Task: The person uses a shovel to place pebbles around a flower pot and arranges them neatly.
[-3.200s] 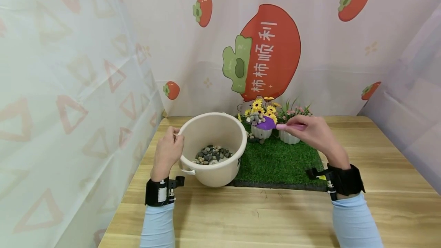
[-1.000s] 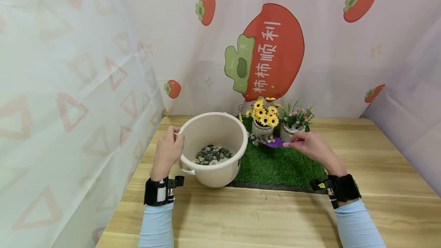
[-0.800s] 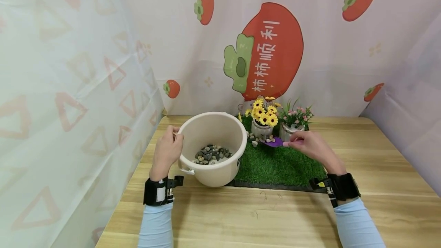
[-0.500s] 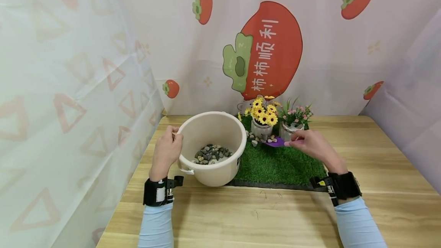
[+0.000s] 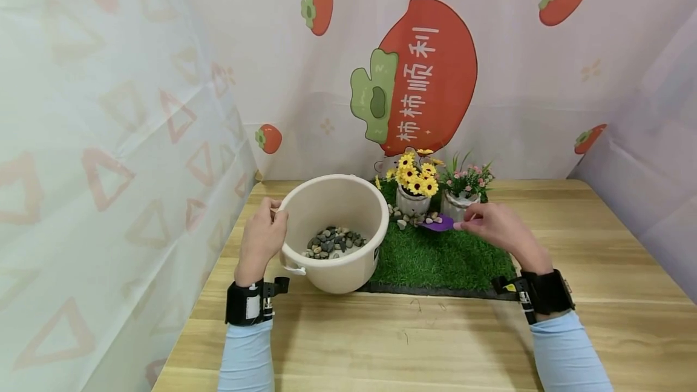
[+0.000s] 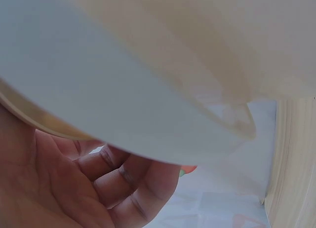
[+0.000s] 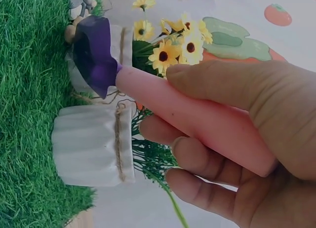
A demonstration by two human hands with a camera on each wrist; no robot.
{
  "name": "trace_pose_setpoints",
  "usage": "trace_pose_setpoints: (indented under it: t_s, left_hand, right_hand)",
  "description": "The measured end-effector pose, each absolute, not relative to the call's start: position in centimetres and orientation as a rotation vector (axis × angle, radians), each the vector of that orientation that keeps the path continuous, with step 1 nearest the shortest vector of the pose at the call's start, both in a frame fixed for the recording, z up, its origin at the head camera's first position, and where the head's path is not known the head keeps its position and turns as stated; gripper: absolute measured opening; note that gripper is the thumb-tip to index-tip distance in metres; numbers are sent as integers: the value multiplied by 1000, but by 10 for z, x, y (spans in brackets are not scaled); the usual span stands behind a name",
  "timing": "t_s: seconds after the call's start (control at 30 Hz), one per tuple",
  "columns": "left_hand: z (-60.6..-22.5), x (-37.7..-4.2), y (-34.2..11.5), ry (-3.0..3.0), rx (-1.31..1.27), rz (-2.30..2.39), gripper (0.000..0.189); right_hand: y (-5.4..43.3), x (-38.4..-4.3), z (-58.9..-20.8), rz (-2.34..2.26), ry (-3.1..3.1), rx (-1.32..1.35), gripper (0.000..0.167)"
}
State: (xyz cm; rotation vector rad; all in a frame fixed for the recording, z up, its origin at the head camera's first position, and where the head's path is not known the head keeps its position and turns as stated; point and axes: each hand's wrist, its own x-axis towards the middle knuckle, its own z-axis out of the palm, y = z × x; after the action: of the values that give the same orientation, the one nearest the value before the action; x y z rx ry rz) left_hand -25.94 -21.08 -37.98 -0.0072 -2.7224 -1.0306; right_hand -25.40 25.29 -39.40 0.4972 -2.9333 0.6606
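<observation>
My left hand point(image 5: 264, 236) grips the rim of a beige plastic bucket point(image 5: 337, 277), its fingers curled under the edge in the left wrist view. Grey and tan pebbles point(image 5: 333, 242) lie on the bucket's bottom. With my right hand point(image 5: 498, 225) I hold a small trowel by its pink handle point(image 7: 190, 114). The trowel's purple blade point(image 5: 440, 224) is low over the artificial turf point(image 5: 435, 265), its tip among loose pebbles point(image 5: 402, 222) in front of a white pot point(image 5: 414, 205) of yellow flowers. A few pebbles overlap the blade's front edge.
A second white pot point(image 7: 91, 146) with pink flowers and green leaves stands right of the first, close behind the trowel. The turf mat lies on a wooden table point(image 5: 392, 343), its left side partly behind the bucket. A printed cloth point(image 5: 305, 89) hangs at the back.
The trowel, earlier raised with a heap of pebbles on it before the yellow flowers, is now down at the pebbles on the turf. My left hand and the bucket have stayed put.
</observation>
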Motion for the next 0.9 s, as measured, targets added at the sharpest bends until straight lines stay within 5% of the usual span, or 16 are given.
trace_pose_setpoints:
  t_s: [0.9]
  left_hand:
    - [-379, -259, -210, -2737, 7, -1030, 42]
  right_hand:
    - [254, -247, -389, 515, -2890, 448, 10]
